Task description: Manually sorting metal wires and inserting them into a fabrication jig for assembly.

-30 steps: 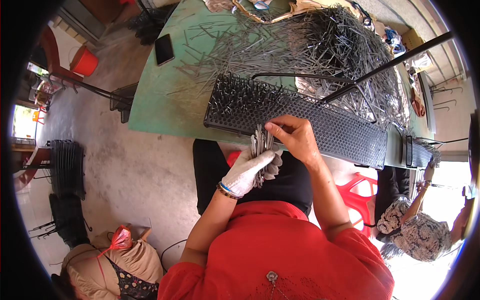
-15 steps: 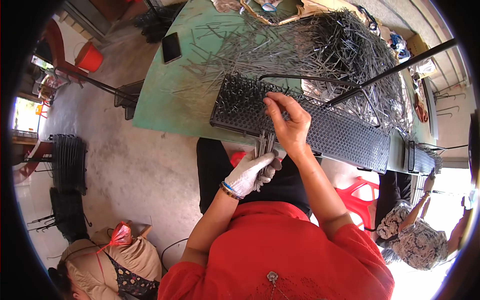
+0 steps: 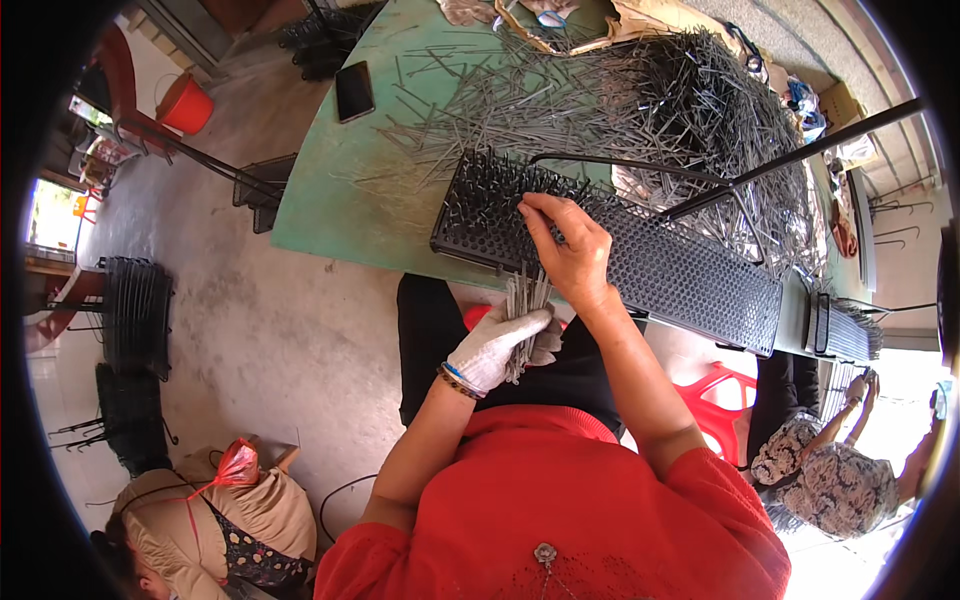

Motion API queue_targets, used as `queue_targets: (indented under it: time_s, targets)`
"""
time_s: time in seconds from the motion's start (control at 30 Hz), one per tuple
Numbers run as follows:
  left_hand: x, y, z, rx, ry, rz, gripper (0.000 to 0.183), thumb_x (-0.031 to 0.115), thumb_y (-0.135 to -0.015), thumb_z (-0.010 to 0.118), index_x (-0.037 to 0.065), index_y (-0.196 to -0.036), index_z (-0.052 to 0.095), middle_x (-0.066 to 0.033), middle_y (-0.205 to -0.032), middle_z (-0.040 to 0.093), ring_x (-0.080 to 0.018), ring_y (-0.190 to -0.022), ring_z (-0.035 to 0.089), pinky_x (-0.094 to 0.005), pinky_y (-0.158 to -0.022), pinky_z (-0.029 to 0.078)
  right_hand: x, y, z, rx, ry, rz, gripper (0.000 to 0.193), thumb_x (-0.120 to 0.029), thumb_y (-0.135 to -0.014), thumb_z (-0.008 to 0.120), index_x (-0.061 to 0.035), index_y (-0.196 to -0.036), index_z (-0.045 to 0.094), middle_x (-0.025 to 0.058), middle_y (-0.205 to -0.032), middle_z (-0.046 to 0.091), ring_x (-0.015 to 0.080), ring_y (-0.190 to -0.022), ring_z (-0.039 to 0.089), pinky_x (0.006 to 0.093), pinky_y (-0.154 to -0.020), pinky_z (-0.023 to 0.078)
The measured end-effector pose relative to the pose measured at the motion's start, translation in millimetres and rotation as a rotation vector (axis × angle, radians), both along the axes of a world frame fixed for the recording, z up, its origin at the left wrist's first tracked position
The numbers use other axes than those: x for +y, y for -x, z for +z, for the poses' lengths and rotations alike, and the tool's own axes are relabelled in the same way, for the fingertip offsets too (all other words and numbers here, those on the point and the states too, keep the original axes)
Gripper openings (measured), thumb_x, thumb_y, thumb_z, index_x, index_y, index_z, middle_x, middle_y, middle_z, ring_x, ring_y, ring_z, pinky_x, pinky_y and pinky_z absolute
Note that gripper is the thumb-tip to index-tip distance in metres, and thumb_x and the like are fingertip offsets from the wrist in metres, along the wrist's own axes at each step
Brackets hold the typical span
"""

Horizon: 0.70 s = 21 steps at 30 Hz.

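My left hand [image 3: 492, 350], in a white knitted glove, is closed around a bundle of thin grey metal rods [image 3: 524, 298] that stand roughly upright. It is just below the near edge of a long black perforated rack [image 3: 690, 272]. Many short dark rods [image 3: 485, 195] stick up from the holes at the rack's left end; the holes further right show bare. My bare right hand [image 3: 575, 245] is over the rack beside those rods, with thumb and forefinger pinched together. What is between its fingertips is too small to make out.
Loose metal rods [image 3: 540, 115] cover the green table [image 3: 325, 215], heaped higher at the far right [image 3: 690, 90]. A black phone [image 3: 354, 92] lies at the table's far left. A black metal bar [image 3: 820, 145] slants above the rack. Other people sit at lower left and far right.
My right hand has moved a little left along the rack, toward the filled end. The left hand still grips its bundle. The whole view has shifted slightly.
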<state>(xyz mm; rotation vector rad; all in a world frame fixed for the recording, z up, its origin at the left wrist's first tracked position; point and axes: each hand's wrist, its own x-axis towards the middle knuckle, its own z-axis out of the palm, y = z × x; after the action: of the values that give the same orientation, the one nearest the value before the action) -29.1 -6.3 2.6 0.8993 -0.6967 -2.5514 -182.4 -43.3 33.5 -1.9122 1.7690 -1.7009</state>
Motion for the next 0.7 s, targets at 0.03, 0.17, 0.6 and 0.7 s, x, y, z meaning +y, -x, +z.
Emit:
queue_targets:
  time_s: [0.03, 0.17, 0.6, 0.7]
  targets:
    - [-0.2, -0.4, -0.1, 0.000, -0.001, 0.001, 0.022, 0.016, -0.094, 0.059, 0.004, -0.112, 0.059, -0.0077, -0.091, 0.069, -0.0162, -0.076, 0.069, -0.0292, -0.065, 0.059, -0.2, 0.7, 0.0, 0.000, -0.001, 0.001, 0.017, 0.001, -0.080, 0.072, -0.0011, -0.097, 0.069, 0.0115, -0.088, 0.070, 0.0182, -0.075, 0.068, 0.0279, -0.068, 0.054]
    - [-0.8, -2.9, -3.6, 0.001, -0.021, 0.033, 0.023, 0.017, -0.093, 0.061, 0.003, -0.112, 0.059, -0.0079, -0.090, 0.069, -0.0166, -0.075, 0.069, -0.0294, -0.065, 0.059, 1.3, 3.2, 0.9, 0.145, 0.101, 0.013, 0.019, 0.001, -0.077, 0.075, -0.0018, -0.095, 0.069, 0.0119, -0.090, 0.071, 0.0237, -0.078, 0.069, 0.0312, -0.069, 0.055]
    - [-2.7, -6.8, -3.8, 0.023, -0.052, 0.044, 0.023, 0.015, -0.095, 0.057, 0.001, -0.113, 0.057, -0.0106, -0.091, 0.069, -0.0197, -0.077, 0.070, -0.0327, -0.066, 0.060, 0.4, -0.9, -1.7, 0.209, 0.164, -0.042, 0.019, 0.001, -0.074, 0.077, -0.0024, -0.090, 0.068, 0.0101, -0.086, 0.071, 0.0232, -0.071, 0.069, 0.0300, -0.065, 0.054]
    - [-2.9, -8.3, -6.3, 0.011, -0.071, 0.047, 0.023, 0.014, -0.095, 0.055, 0.001, -0.114, 0.056, -0.0114, -0.092, 0.069, -0.0203, -0.078, 0.070, -0.0330, -0.066, 0.060, 2.6, -2.4, -4.2, 0.104, 0.106, -0.058, 0.019, 0.002, -0.075, 0.077, -0.0014, -0.091, 0.068, 0.0116, -0.086, 0.071, 0.0234, -0.070, 0.069, 0.0299, -0.064, 0.054]
